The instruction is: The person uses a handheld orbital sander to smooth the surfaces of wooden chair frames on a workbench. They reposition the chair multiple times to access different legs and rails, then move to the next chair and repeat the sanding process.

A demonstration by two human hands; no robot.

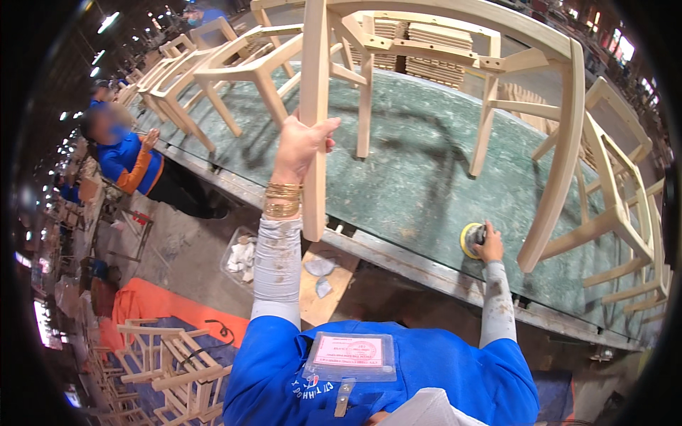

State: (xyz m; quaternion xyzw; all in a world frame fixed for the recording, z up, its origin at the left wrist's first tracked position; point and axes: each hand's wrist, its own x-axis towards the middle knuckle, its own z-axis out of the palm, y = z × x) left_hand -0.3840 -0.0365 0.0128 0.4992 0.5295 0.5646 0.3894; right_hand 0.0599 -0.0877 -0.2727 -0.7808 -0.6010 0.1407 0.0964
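A pale wooden chair frame (315, 78) stands before me on a green-topped workbench (405, 192), its near legs reaching past the bench edge in the picture. My left hand (298, 145) is wrapped round its left near leg, with the thumb lying across the wood. Lower right, my right hand (490, 246) is closed over a round sander (469, 240) with a yellow rim and a dark body. The sander is at the bench surface near the front edge, left of the frame's right near leg (550, 213). My palm hides part of it.
More wooden chair frames (249, 67) line the bench at the left, others (614, 206) at the right. Slatted wooden stacks (437, 53) lie beyond. A person in blue and orange (131, 156) stands left. Below are a plastic bin (240, 255) and small chair frames (181, 366).
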